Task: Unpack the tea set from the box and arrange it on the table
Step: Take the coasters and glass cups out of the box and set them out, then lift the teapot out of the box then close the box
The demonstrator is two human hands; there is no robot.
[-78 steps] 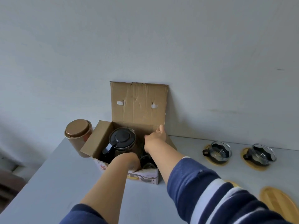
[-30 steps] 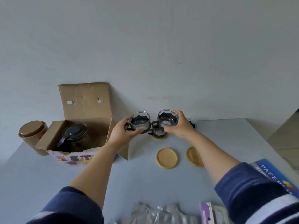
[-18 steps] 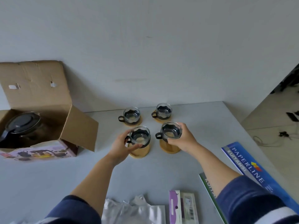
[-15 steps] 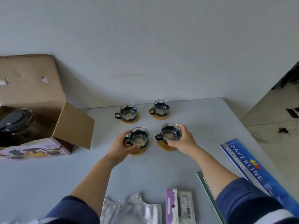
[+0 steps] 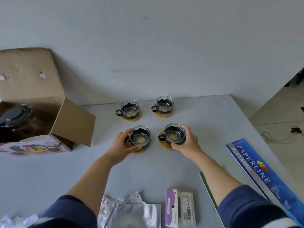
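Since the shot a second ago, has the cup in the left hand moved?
Yes. The cup in the left hand came down from beside the box onto a front coaster.

The blue booklet (image 5: 256, 168) lying at the right of the table carries "PAPERLINE" in large white letters, with "KUITANSI" printed on the grey strip beside it. Smaller white lettering further down the same cover is too small to read. The small purple-and-white packet (image 5: 180, 207) near the bottom edge bears a barcode and fine print, none of it legible.

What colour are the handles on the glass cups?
Black, like the holders around the glass. Clearest in the head view on the back-left cup's handle.
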